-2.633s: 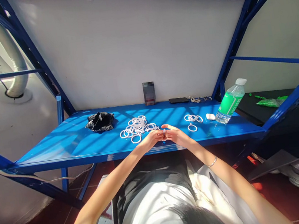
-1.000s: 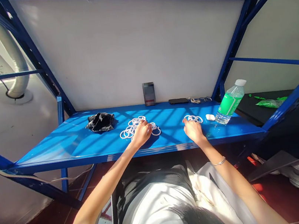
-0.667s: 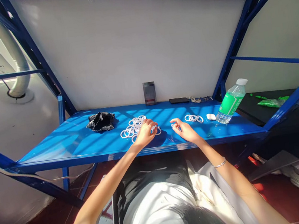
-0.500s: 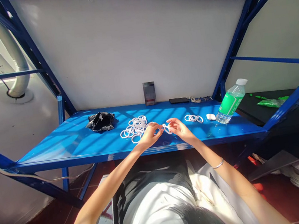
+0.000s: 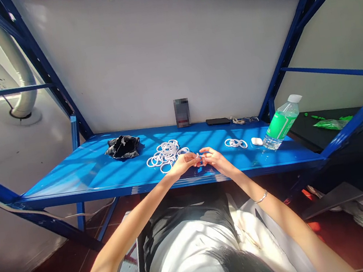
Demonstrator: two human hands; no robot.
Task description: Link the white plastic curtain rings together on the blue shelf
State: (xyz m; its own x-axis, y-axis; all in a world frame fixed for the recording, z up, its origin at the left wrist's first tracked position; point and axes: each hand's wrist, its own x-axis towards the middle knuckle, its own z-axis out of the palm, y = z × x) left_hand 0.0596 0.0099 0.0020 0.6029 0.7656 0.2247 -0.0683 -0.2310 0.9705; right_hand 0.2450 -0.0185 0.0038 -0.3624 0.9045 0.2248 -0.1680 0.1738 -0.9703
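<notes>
My left hand (image 5: 185, 162) and my right hand (image 5: 214, 157) meet above the front of the blue table (image 5: 99, 178). Both are closed, fingertips pinched on a small white ring (image 5: 199, 157) that is mostly covered by the fingers. Left of my left hand lies a heap of white rings (image 5: 163, 153), loosely overlapping. A smaller group of white rings (image 5: 236, 143) rests to the right of my right hand.
A crumpled black plastic bag (image 5: 122, 147) sits at the back left. To the right are a white case (image 5: 256, 141) and a tilted water bottle (image 5: 282, 123). A black phone (image 5: 218, 121), a coiled cable (image 5: 242, 120) and a dark upright box (image 5: 182, 114) are along the wall.
My hands have drawn closer together, the right one shifting left and slightly down. The ring that showed between them is now mostly hidden by fingers.
</notes>
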